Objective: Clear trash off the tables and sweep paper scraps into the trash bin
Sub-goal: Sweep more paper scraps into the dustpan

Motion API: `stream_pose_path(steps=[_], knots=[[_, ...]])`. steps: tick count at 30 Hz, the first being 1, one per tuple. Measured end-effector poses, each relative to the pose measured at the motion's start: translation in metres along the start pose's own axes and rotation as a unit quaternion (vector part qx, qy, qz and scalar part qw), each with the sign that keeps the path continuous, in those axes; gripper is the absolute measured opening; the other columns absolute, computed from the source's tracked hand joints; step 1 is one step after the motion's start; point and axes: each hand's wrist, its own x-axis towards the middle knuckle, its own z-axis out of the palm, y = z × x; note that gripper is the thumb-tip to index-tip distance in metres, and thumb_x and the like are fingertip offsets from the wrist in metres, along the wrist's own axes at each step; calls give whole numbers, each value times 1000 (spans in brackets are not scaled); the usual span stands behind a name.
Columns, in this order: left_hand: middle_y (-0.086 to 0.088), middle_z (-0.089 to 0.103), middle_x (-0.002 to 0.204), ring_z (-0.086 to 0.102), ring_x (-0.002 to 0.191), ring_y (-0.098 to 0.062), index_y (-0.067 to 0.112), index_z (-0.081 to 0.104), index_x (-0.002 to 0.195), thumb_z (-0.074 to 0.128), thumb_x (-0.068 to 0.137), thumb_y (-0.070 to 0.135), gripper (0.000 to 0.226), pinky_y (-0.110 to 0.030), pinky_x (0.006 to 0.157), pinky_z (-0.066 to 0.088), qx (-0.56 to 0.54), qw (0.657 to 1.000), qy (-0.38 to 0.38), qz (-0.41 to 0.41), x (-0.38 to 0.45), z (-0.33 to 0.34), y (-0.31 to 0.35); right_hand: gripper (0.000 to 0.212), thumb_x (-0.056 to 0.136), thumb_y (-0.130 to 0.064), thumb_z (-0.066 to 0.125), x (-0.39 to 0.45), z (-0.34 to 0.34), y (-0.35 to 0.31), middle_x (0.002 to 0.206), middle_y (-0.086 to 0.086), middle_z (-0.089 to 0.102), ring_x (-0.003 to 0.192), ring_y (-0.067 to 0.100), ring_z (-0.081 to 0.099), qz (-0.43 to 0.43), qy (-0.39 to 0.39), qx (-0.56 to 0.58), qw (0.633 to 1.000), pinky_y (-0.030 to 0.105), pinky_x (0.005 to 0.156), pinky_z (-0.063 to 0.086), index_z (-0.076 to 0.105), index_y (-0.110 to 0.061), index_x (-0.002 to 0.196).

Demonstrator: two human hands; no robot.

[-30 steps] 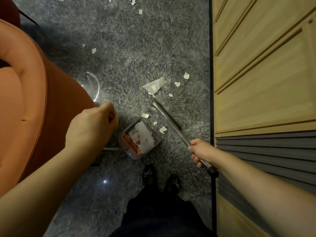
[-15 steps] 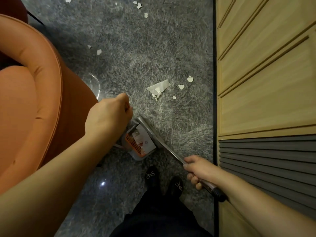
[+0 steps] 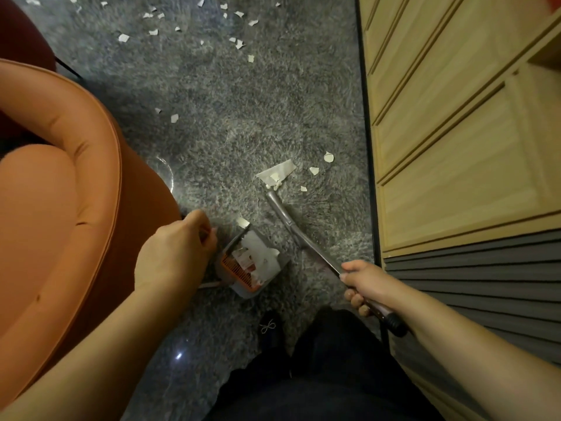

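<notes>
Comparing with half a second earlier, the broom [image 3: 299, 235] is found swung back out from the dustpan [image 3: 253, 264] toward the large paper scrap [image 3: 277, 174]. The right hand [image 3: 362, 284] grips the broom handle; the left hand [image 3: 176, 253] is curled round the dustpan handle. Another stroke is judged pending.

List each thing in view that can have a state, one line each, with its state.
dustpan: on the carpet, holding paper scraps.
broom: tilted, head on the carpet beside the large paper piece.
large paper piece: lying loose on the carpet, not yet swept.
small scraps: scattered on the carpet farther away.
left hand: gripping the dustpan handle.
right hand: gripping the broom handle.
</notes>
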Motion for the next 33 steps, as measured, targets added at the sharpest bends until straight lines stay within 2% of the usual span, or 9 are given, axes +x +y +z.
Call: stream_pose_path(steps=[5,9,15,18,22,25,30,33], knots=[[-3,66,80,59,71,-29,24,58,89,60,94,36,12,-34,55,45,-31,998,4,-49,-2,-10,-6,41,102,-16,38,18,-13,-26,60,5,41,32,6,34,0,3,-5,1000,15,33,29,31,-27,141],[1,66,78,57,62,-20,28,58,88,62,92,36,10,-29,49,39,-46,995,5,-89,-4,-19,-7,40,102,-16,38,36,-24,-59,61,6,41,31,7,35,1,0,-21,1000,15,32,30,33,-27,140],[6,62,75,54,52,-15,28,58,89,61,92,36,9,-26,45,35,-60,980,26,-186,-2,-28,4,29,102,-10,35,56,-40,-114,61,6,36,30,5,33,-33,-22,-108,993,12,34,28,41,-20,129],[9,59,75,55,53,-16,29,57,89,60,93,37,9,-28,46,42,-69,966,40,-247,2,-27,11,25,101,-11,34,68,-49,-144,59,5,37,31,6,33,-31,-43,-151,987,13,34,28,44,-20,123],[6,61,73,58,57,-19,29,57,87,60,94,39,12,-39,54,54,-64,949,56,-303,13,-18,21,29,101,-14,35,89,-57,-185,59,5,40,30,6,34,-29,-67,-220,973,14,33,29,41,-22,128],[3,60,69,56,54,-21,27,55,88,57,96,38,14,-38,50,52,-47,940,56,-333,20,-6,25,23,102,-12,35,98,-53,-211,60,5,38,29,6,33,-43,-90,-273,957,13,34,29,38,-27,119],[0,60,70,53,54,-21,24,55,92,58,96,37,14,-29,44,39,-19,939,51,-341,29,3,13,16,101,-10,33,111,-35,-232,59,4,36,34,7,33,-61,-115,-355,926,13,37,28,42,-23,104],[-1,61,70,54,54,-20,25,56,91,59,95,38,14,-29,44,40,-13,938,54,-344,33,-1,7,15,101,-10,34,120,-22,-230,60,5,36,38,9,34,-80,-121,-391,909,15,41,29,45,-19,98]])
